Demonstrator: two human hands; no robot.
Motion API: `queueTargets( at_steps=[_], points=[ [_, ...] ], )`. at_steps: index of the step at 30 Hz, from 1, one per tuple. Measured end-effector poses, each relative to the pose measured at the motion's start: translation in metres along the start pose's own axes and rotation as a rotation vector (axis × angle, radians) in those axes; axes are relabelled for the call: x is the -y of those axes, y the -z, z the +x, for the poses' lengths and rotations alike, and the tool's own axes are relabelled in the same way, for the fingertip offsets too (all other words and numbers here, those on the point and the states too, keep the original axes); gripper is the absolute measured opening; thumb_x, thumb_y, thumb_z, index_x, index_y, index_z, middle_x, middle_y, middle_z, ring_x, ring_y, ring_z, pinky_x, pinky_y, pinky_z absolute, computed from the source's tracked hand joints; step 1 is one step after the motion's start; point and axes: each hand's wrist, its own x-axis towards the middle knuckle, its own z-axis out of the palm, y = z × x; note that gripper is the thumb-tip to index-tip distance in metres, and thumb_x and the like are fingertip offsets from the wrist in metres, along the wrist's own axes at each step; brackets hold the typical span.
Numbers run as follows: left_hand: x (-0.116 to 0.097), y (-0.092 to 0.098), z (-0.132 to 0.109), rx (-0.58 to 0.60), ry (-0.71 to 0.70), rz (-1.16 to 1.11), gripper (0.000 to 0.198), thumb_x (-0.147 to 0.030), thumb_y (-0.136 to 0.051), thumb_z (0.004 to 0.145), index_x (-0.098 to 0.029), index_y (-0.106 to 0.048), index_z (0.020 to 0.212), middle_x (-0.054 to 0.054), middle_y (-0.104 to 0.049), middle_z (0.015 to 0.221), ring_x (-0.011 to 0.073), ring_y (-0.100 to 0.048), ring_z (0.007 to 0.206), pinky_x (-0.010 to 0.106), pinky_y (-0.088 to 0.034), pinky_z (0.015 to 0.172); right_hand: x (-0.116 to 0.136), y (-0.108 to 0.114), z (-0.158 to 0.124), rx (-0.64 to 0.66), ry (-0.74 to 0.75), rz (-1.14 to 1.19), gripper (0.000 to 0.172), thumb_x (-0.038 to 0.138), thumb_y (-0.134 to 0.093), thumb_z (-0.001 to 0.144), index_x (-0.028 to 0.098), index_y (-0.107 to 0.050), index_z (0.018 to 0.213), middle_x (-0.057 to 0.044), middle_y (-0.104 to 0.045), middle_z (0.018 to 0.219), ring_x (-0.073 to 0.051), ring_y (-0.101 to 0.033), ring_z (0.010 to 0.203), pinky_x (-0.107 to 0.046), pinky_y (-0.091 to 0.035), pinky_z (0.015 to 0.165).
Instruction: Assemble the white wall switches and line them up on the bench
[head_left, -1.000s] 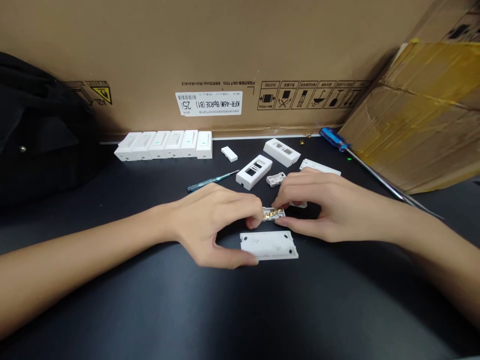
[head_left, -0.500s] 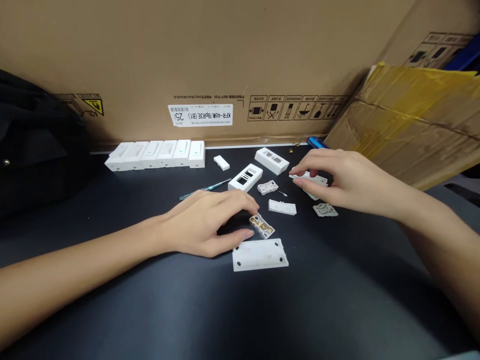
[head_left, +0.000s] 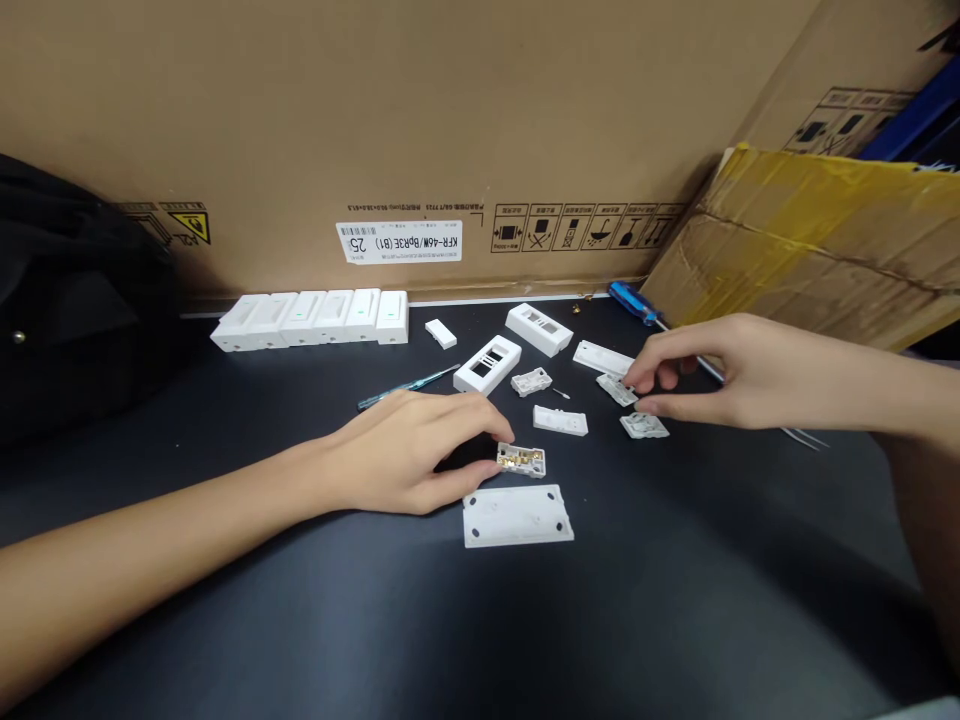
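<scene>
My left hand pinches the left end of a small white switch housing with brass contacts inside, between thumb and index finger. Just below it lies a flat white base plate with holes at its corners. My right hand has thumb and index finger closed on the right end of a small grey plastic cover. Close by lie a second grey cover and a long white rocker plate. Between the hands are a white rocker and another small housing.
Two white switch frames stand farther back, near a small white block. A thin blue screwdriver lies behind my left hand, a blue-handled one at the back right. Assembled white switches line the cardboard box.
My right hand has moved right and toward me, from the white rocker plate to the grey cover. The brass-contact housing has turned more level in my left hand.
</scene>
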Motion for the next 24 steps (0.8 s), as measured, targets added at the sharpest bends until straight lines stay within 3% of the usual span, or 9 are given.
queueTargets(
  at_steps=[3, 9, 14, 24],
  points=[
    [0.000, 0.000, 0.000, 0.000, 0.000, 0.007, 0.017, -0.025, -0.062, 0.102, -0.018, -0.060, 0.118, 0.002, -0.073, 0.108, 0.0084, -0.058, 0.064, 0.022, -0.045, 0.057, 0.004, 0.001, -0.001, 0.219, -0.065, 0.003, 0.014, 0.040, -0.074, 0.094, 0.030, -0.078, 0.102, -0.002, -0.077, 0.090, -0.015, -0.071, 0.076, -0.026, -0.053, 0.061],
    [0.000, -0.001, 0.002, -0.002, -0.001, 0.011, 0.017, -0.025, -0.062, 0.103, -0.018, -0.060, 0.117, 0.001, -0.073, 0.106, 0.0081, -0.057, 0.063, 0.023, -0.045, 0.058, -0.008, 0.004, -0.005, 0.276, -0.127, 0.040, 0.014, 0.039, -0.074, 0.093, 0.029, -0.079, 0.100, -0.003, -0.075, 0.089, -0.017, -0.068, 0.076, -0.029, -0.051, 0.063],
    [0.001, -0.001, 0.001, 0.013, 0.014, 0.013, 0.017, -0.025, -0.062, 0.102, -0.018, -0.060, 0.118, 0.001, -0.072, 0.108, 0.0076, -0.055, 0.064, 0.022, -0.044, 0.059, -0.005, 0.001, 0.000, 0.363, -0.188, 0.078, 0.032, 0.054, -0.077, 0.086, 0.026, -0.081, 0.100, -0.006, -0.077, 0.093, -0.023, -0.069, 0.081, -0.033, -0.051, 0.068],
    [0.000, -0.001, 0.001, 0.012, 0.022, -0.001, 0.018, -0.025, -0.062, 0.102, -0.017, -0.061, 0.118, 0.002, -0.073, 0.108, 0.0084, -0.056, 0.064, 0.022, -0.044, 0.060, 0.008, -0.005, 0.006, 0.258, -0.065, 0.040, 0.031, 0.055, -0.074, 0.086, 0.025, -0.077, 0.093, -0.004, -0.075, 0.089, -0.022, -0.069, 0.078, -0.034, -0.052, 0.066]
  ],
)
